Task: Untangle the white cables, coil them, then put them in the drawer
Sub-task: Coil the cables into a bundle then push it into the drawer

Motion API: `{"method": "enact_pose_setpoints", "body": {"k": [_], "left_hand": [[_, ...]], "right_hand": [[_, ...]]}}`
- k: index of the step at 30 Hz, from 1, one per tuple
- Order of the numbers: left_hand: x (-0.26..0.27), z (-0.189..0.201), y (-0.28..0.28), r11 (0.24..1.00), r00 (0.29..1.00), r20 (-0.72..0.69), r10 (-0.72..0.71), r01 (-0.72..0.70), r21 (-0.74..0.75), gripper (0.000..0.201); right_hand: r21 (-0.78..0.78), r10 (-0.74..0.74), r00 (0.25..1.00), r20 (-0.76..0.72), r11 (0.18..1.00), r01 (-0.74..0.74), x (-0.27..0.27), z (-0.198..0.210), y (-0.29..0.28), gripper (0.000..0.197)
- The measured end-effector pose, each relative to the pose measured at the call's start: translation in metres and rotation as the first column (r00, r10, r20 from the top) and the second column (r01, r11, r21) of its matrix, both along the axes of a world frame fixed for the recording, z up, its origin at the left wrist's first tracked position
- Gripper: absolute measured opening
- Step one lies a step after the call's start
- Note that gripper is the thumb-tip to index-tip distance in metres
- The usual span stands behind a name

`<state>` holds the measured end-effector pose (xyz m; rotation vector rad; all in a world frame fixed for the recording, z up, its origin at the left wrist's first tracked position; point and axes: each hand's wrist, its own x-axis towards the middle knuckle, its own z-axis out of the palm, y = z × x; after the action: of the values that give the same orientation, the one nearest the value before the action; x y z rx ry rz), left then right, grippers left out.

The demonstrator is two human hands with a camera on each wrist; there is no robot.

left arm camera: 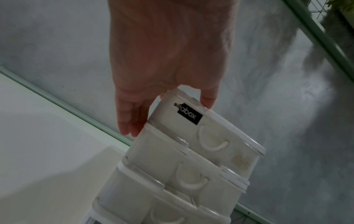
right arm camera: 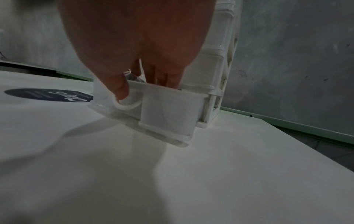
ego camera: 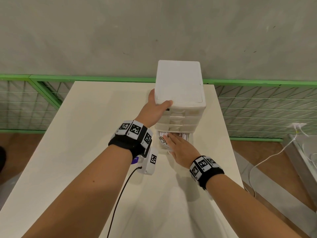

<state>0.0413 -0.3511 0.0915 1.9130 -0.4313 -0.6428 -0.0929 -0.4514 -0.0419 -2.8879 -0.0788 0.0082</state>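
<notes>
A white drawer tower (ego camera: pixel 180 86) (left arm camera: pixel 191 159) (right arm camera: pixel 214 60) stands at the far middle of the table. My left hand (ego camera: pixel 154 107) (left arm camera: pixel 168 60) grips its top left corner, thumb on the lid and fingers down the side. The bottom drawer (ego camera: pixel 191 140) (right arm camera: pixel 168 109) is pulled out toward me. Coiled white cables (ego camera: pixel 163 134) lie inside it, with a metal plug (right arm camera: pixel 134 78) showing. My right hand (ego camera: pixel 180 148) (right arm camera: pixel 138 45) covers the drawer. Its thumb sits on the front handle and its fingers reach over the front wall onto the cables, pinching that wall.
The cream table (ego camera: pixel 85 134) runs toward me. A small white device (ego camera: pixel 148 162) with a black lead lies left of the drawer, beside a dark round sticker (right arm camera: pixel 47 94). A green mesh fence (ego camera: pixel 257 103) lines the wall. The table's right edge is near the tower.
</notes>
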Motion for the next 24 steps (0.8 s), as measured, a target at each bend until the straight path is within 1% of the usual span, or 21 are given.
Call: {"method": "enact_pose_setpoints", "body": {"k": [2, 5, 7, 8, 10, 12, 13, 16, 17, 18, 20, 22, 24], "left_hand": [[0.0, 0.001, 0.0, 1.0, 1.0, -0.006, -0.009, 0.009, 0.008, 0.074], [0.001, 0.002, 0.001, 1.0, 1.0, -0.012, -0.007, 0.007, 0.023, 0.075], [0.001, 0.002, 0.001, 1.0, 1.0, -0.013, -0.003, 0.003, 0.021, 0.074], [0.001, 0.002, 0.001, 1.0, 1.0, -0.014, -0.002, 0.002, 0.019, 0.073], [0.0, 0.003, 0.001, 1.0, 1.0, -0.006, 0.0, 0.0, 0.019, 0.072], [-0.001, 0.003, 0.001, 1.0, 1.0, -0.009, 0.002, -0.002, 0.018, 0.073], [-0.001, 0.003, 0.001, 1.0, 1.0, -0.009, 0.005, -0.004, 0.019, 0.074], [-0.001, 0.003, 0.001, 0.999, 1.0, -0.002, 0.003, -0.003, 0.032, 0.076], [-0.001, 0.003, 0.001, 0.999, 1.0, 0.001, 0.002, -0.002, 0.032, 0.075], [0.0, 0.002, 0.001, 1.0, 1.0, -0.001, 0.0, 0.0, 0.03, 0.074], [-0.001, 0.003, 0.001, 1.0, 1.0, -0.003, 0.001, -0.001, 0.028, 0.072], [-0.001, 0.003, 0.001, 1.0, 1.0, -0.005, 0.008, -0.008, 0.026, 0.071], [-0.001, 0.003, 0.001, 1.0, 1.0, -0.007, 0.014, -0.013, 0.025, 0.071]], "right_hand": [[-0.045, -0.022, 0.994, -0.11, 0.999, 0.018, 0.005, -0.002, -0.002, 0.066], [-0.138, -0.045, 0.978, -0.201, 0.99, 0.018, 0.017, -0.001, -0.006, 0.067], [-0.158, -0.041, 0.972, -0.231, 0.987, 0.004, 0.021, -0.003, -0.007, 0.066], [-0.15, -0.029, 0.98, -0.196, 0.989, 0.0, 0.019, -0.005, -0.008, 0.065], [-0.148, 0.015, 0.998, -0.056, 0.989, -0.023, 0.015, -0.01, -0.009, 0.065], [-0.21, 0.042, 0.993, 0.112, 0.978, -0.017, 0.01, -0.017, -0.012, 0.061], [-0.23, 0.043, 0.985, 0.167, 0.973, -0.004, 0.007, -0.018, -0.011, 0.057], [-0.301, 0.021, 0.97, 0.244, 0.952, 0.055, 0.002, -0.012, -0.007, 0.039], [-0.31, -0.004, 0.967, 0.253, 0.947, 0.085, 0.003, -0.01, -0.005, 0.035], [-0.296, -0.04, 0.966, 0.257, 0.948, 0.118, 0.006, -0.008, -0.004, 0.037], [-0.25, -0.099, 0.972, 0.212, 0.956, 0.152, 0.014, -0.004, -0.004, 0.041], [-0.238, -0.097, 0.983, 0.154, 0.962, 0.132, 0.019, 0.0, -0.003, 0.05], [-0.228, -0.104, 0.987, 0.12, 0.965, 0.129, 0.018, 0.005, -0.004, 0.052]]}}
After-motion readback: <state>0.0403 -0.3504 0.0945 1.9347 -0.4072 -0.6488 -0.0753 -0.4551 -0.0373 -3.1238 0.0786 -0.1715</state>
